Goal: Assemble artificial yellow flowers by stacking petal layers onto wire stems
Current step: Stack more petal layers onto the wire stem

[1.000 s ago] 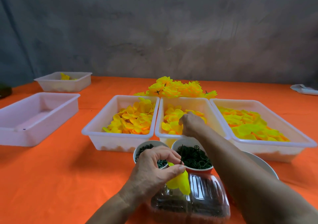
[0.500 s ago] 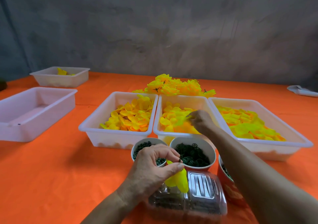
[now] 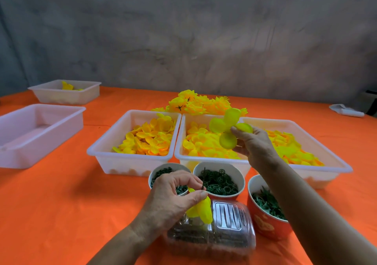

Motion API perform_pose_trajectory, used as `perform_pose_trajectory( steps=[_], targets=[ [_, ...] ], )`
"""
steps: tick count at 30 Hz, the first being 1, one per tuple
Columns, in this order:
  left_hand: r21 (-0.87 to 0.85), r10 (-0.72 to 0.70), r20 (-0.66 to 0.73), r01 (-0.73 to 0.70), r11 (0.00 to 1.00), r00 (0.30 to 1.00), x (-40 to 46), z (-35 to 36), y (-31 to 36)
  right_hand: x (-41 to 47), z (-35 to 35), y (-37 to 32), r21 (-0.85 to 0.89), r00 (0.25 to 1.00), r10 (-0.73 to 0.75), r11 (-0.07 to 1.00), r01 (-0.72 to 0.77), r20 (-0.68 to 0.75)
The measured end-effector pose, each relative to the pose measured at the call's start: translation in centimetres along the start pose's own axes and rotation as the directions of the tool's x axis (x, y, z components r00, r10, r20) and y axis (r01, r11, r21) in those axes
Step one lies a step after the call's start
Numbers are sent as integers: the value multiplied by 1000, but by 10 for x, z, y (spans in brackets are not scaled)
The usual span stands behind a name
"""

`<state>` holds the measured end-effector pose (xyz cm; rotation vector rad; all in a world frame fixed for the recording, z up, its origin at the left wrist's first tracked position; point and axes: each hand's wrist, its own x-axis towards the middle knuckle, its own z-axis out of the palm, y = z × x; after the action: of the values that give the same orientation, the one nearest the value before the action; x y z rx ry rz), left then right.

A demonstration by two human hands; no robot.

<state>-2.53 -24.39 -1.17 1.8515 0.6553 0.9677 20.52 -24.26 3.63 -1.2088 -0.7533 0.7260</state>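
Note:
My left hand (image 3: 175, 197) pinches a partly built flower (image 3: 201, 208) by its thin dark wire stem, the yellow petals hanging down below my thumb, above a clear plastic box (image 3: 220, 236). My right hand (image 3: 255, 146) pinches a flat yellow petal layer (image 3: 226, 130) with round lobes, lifted above the middle petal tray (image 3: 181, 152). Three white trays side by side hold loose yellow and orange petals: the left tray (image 3: 102, 152), the middle one, and the right tray (image 3: 342, 166). A pile of finished yellow flowers (image 3: 195, 104) lies behind them.
Two white cups (image 3: 195, 171) of small dark green rings and a red cup (image 3: 265, 226) of green parts stand before the trays. An empty white tray (image 3: 12, 154) and a smaller tray (image 3: 61, 99) sit at the left on the orange tablecloth. A white object (image 3: 346, 110) lies far right.
My right hand has lifted a petal layer out of the middle tray and drawn it back toward me. My left hand has kept its hold on the stem in about the same place.

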Motion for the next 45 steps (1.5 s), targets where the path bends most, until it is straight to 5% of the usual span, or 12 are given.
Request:
perform_pose_trajectory(
  steps=[7, 20, 39, 45],
  targets=[
    [6, 6, -16, -6, 1000, 1000, -1, 1, -2, -45, 5, 0, 110, 981, 58, 991, -79, 184],
    [18, -13, -34, 14, 1000, 999, -3, 1, -3, -106, 29, -1, -147, 938, -215, 954, 261, 273],
    [-13, -45, -30, 45, 999, 999, -3, 3, -2, -122, 33, -9, -112, 935, -110, 981, 155, 336],
    [-48, -70, -42, 68, 997, 997, -4, 3, -3, -122, 33, -7, -238, 882, -308, 883, 404, 356]
  ],
)
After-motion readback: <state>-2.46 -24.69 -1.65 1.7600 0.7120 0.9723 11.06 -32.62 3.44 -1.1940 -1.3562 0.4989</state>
